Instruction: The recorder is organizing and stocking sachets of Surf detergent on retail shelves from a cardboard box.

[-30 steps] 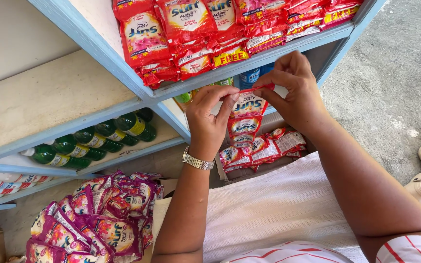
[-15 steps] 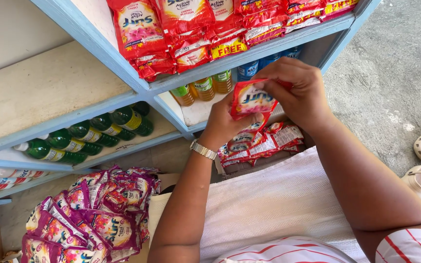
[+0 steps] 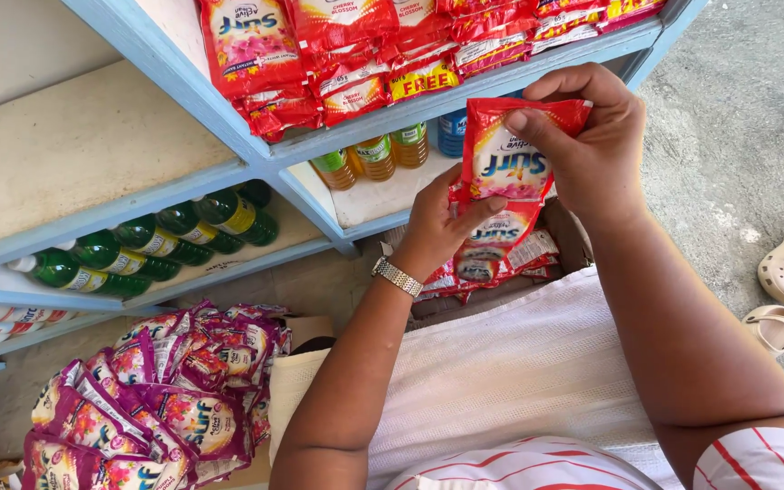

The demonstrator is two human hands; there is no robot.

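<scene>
Sachets going up to the shelf

Right hand (image 3: 592, 145) pinches a red sachet (image 3: 505, 159) by its top, left hand (image 3: 442, 227) gripping the strip below, near the blue shelf (image 3: 501, 82). Likely restocking; next needs a clean tear, then placement.

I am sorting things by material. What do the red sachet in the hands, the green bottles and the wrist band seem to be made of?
Red sachet: thin glossy plastic film, judging by its creases and shine. Green bottles: probably clear green plastic, shiny, with paper or film labels. Wrist band on the left hand: looks like polished metal links, silver-coloured.
</scene>
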